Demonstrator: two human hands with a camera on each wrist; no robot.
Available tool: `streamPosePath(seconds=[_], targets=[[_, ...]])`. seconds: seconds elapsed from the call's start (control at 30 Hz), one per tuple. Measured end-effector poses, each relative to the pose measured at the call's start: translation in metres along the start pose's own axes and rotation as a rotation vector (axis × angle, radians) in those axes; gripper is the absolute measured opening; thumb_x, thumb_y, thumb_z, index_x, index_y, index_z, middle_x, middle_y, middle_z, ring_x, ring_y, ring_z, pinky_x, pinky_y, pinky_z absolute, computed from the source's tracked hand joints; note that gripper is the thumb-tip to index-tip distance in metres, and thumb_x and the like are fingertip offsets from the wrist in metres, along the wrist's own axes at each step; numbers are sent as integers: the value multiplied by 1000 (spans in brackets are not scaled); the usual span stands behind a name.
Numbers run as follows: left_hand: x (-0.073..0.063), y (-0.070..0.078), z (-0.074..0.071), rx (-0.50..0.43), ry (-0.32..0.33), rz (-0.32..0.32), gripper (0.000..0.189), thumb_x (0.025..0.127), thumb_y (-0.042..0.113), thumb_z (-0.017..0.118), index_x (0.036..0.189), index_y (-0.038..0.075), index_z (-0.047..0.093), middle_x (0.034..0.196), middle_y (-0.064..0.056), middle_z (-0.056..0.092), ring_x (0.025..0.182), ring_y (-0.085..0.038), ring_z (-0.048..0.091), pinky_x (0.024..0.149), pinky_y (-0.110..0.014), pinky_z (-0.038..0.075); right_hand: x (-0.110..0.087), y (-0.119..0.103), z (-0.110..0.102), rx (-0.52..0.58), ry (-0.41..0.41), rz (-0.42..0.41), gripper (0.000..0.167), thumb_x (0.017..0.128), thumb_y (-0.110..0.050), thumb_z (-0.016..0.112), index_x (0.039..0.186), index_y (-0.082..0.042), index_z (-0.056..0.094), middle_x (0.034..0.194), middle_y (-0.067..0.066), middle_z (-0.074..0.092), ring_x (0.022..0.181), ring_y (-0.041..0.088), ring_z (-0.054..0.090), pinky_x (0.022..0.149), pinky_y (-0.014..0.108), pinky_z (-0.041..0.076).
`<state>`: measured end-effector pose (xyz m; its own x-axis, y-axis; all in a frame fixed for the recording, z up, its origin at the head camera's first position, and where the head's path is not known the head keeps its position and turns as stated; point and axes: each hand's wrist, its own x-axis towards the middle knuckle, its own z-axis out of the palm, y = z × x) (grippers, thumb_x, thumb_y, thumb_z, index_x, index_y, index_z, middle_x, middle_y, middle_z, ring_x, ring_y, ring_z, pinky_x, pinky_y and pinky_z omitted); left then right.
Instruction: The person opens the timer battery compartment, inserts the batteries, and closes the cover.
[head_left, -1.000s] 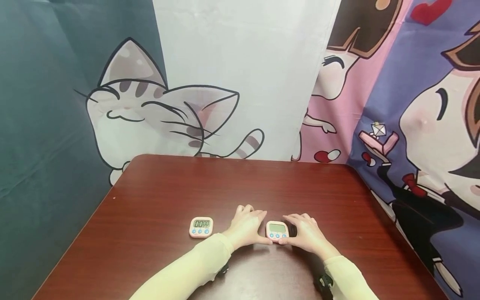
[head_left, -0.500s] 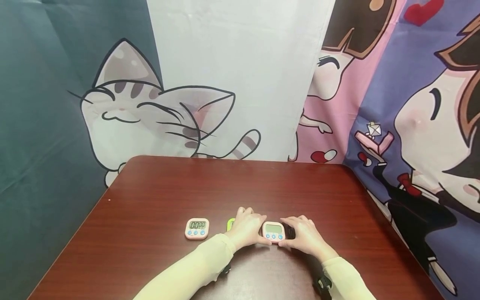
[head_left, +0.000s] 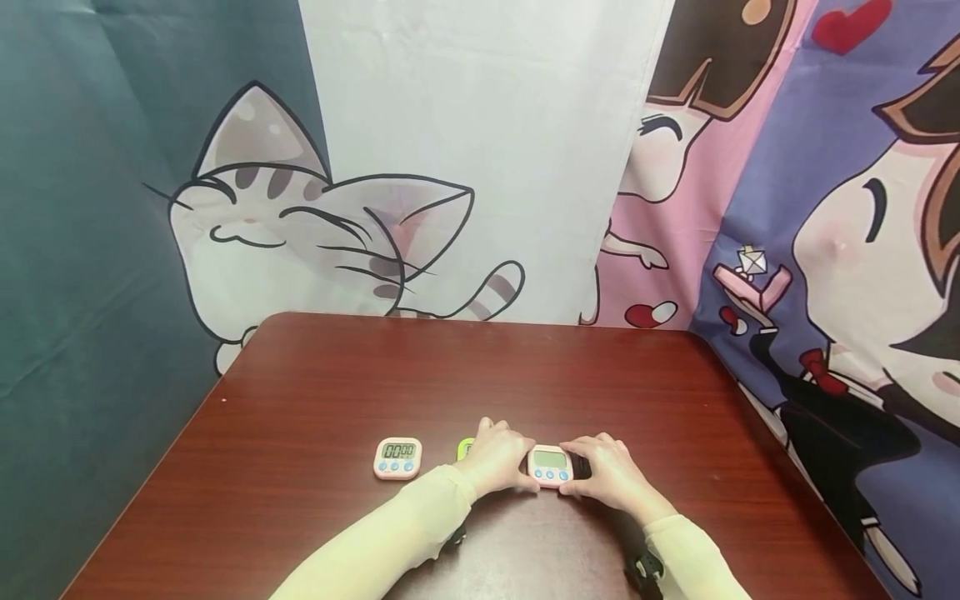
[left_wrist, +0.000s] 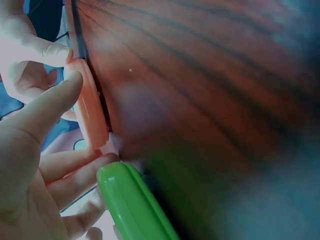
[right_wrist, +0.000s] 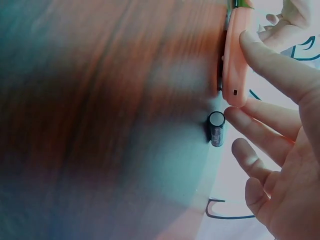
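Observation:
A pink digital kitchen timer (head_left: 551, 466) with a blank screen and blue buttons is between my hands on the table. My left hand (head_left: 495, 458) pinches its left side, thumb at the near edge and fingers at the far edge. On the other side my right hand (head_left: 609, 472) grips it the same way, its thumb (right_wrist: 272, 62) against the pink rim. A green timer (left_wrist: 132, 202) lies right beside my left fingers, mostly hidden by that hand in the head view. One small dark battery (right_wrist: 216, 129) lies by my right fingertips.
Another pink timer (head_left: 397, 459), reading 00:00, lies to the left on the dark red wooden table (head_left: 480, 367). Cartoon-printed cloth (head_left: 480, 125) hangs behind the table and along its sides.
My left fingers have come in against the middle timer's left edge. The green timer now shows partly behind that hand. The right hand keeps its hold, and the head view has shifted slightly.

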<state>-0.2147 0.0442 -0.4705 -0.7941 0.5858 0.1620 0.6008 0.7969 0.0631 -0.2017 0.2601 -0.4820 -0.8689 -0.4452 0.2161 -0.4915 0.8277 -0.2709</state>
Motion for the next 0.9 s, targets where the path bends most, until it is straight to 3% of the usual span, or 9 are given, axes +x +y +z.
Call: streamPosePath(seconds=[0.27,0.53,0.9], targets=[[4,3,0,8,-32,12,41,64,58,78,79,23,62,68,12,62,64,-12,51,67,-33,28,1,-2,1,13,-1,31,60,60,-38,87,110,-11,69,98,-2,70,85,15,53,74,35,35],[5,5,-1,17,-15,14,44,61,60,78,65,24,53,61,13,56,61,-11,47,66,-33,27,2,-5,-1,47,-27,58,59,59,-36,88,110,-11,69,94,-5,69,80,11,49,72,33,33],[8,5,3,27,33,23,41,57,59,81,74,25,65,65,14,60,63,-10,43,67,-33,27,2,-4,-3,-5,-5,17,58,60,-39,86,108,-11,70,93,-3,71,79,11,50,70,32,33]])
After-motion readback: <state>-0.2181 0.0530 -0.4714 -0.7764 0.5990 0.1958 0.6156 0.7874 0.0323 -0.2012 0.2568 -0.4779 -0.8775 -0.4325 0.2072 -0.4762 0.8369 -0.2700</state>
